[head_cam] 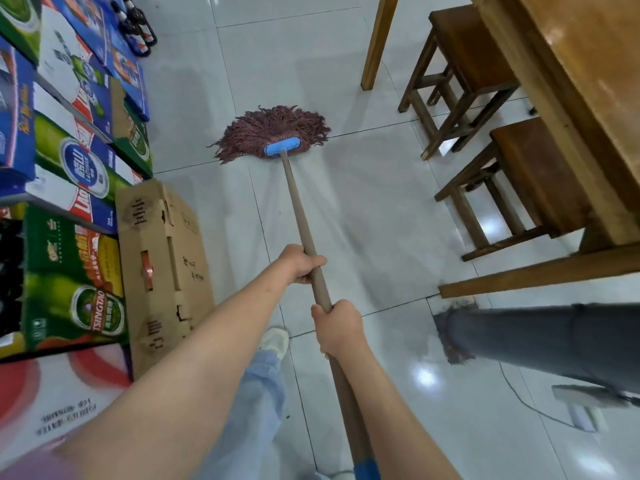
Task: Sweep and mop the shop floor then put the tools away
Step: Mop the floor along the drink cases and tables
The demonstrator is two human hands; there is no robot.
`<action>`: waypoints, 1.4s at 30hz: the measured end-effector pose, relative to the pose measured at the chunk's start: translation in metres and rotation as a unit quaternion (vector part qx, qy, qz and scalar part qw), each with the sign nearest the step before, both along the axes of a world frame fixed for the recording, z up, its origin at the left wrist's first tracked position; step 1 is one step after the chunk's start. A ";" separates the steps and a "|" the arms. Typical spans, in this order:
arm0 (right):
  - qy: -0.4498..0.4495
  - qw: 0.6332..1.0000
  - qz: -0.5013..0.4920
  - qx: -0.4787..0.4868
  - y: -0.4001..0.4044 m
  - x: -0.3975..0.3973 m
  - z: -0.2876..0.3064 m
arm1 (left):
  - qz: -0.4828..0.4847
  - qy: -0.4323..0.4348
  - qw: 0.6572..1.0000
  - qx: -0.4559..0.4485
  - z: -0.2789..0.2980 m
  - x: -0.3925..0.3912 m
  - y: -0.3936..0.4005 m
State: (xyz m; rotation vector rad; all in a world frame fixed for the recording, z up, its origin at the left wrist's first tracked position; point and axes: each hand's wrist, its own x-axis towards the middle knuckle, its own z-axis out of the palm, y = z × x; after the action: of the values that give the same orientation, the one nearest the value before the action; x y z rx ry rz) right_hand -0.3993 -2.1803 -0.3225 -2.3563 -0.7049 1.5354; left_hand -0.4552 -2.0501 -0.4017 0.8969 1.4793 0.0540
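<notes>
A mop with a reddish-brown string head (273,131) and a blue clamp (282,146) lies spread on the white tiled floor (363,209) ahead of me. Its long brown wooden handle (299,206) runs back toward me. My left hand (301,264) grips the handle higher up the shaft, nearer the mop head. My right hand (337,327) grips it just behind, closer to my body. The floor near the mop shows a wet sheen.
Stacked beer cartons (76,168) and a brown cardboard box (162,268) line the left side. A wooden table (571,109) and two wooden stools (464,64) stand on the right. Another person's leg in grey trousers (540,337) is at right. A cable (526,400) crosses the floor.
</notes>
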 end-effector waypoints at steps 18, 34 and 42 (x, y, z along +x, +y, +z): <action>-0.033 0.999 -0.015 -0.007 -0.203 0.049 -0.003 | 0.012 -0.084 0.993 -0.079 -0.012 0.059 -0.204; -0.026 0.999 -0.036 -0.015 -0.169 0.044 -0.016 | -0.031 -0.116 0.982 -0.148 -0.028 0.056 -0.166; -0.020 0.999 -0.049 -0.002 -0.079 0.049 -0.014 | -0.044 -0.101 0.986 -0.127 -0.028 0.067 -0.077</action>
State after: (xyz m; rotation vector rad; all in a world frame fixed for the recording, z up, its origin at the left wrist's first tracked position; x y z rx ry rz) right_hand -0.3501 -2.2597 -0.3364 -2.3937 -0.5866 1.4533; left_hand -0.3881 -2.1272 -0.4298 0.7266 1.2243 -0.1038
